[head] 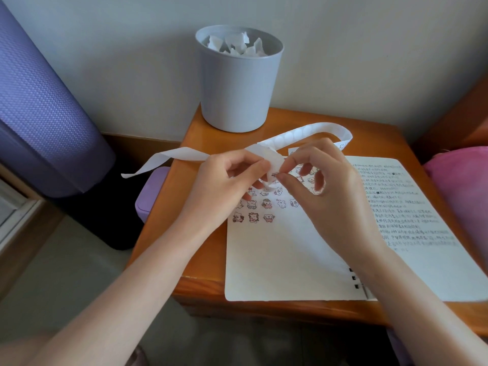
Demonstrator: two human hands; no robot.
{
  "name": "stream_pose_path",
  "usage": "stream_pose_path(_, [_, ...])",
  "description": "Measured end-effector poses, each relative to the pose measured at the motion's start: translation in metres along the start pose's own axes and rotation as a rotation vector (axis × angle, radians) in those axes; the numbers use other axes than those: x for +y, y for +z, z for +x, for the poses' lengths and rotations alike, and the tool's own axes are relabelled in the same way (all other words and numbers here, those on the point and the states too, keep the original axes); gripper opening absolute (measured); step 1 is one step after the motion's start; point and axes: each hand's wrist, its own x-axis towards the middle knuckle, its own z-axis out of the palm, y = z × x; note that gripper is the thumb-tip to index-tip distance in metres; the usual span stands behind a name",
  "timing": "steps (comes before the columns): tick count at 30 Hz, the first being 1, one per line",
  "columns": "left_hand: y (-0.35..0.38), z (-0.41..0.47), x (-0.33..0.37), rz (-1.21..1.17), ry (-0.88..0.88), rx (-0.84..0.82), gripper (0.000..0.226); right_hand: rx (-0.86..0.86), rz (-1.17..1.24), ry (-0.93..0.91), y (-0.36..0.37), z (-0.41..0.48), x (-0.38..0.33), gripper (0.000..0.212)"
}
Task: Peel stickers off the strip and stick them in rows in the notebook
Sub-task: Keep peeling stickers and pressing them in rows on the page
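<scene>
**Both hands work the strip above the notebook**

The left hand (227, 180) holds the white strip (298, 133) with its fingers curled round it, raised over the open page. The right hand (324, 196) meets it from the other side, its thumb and forefinger pinched together on the strip's edge. Whether a sticker is between them is too small to tell.

One end of the strip trails left past the table (200, 143) edge. The other loops back near the bin (237, 83) and comes round behind the right hand.

The notebook (277, 260) lies open and flat on the table. Its left page carries small cartoon stickers (253, 216) in rows, with three in the lowest row and the upper rows partly hidden by the hands. The right page is filled with handwriting.

The bin stands at the table's far edge and holds crumpled white scraps. A purple box (148, 196) sits just beside the table on the left.
</scene>
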Motion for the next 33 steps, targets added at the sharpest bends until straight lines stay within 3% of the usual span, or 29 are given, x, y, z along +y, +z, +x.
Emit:
stream_pose_path(7, [-0.001, 0.002, -0.003, -0.011, -0.019, -0.001, 0.013, -0.061, 0.157, 0.141, -0.017, 0.000, -0.009, 0.011])
stream_pose_path(15, [0.001, 0.001, -0.002, 0.021, 0.010, 0.010, 0.014, -0.345, 0.147, 0.463, -0.022, 0.001, 0.003, 0.007])
stream_pose_path(33, [0.001, 0.001, -0.003, 0.045, -0.001, 0.004, 0.015, -0.405, 0.068, 0.506, -0.017, 0.000, 0.002, 0.010])
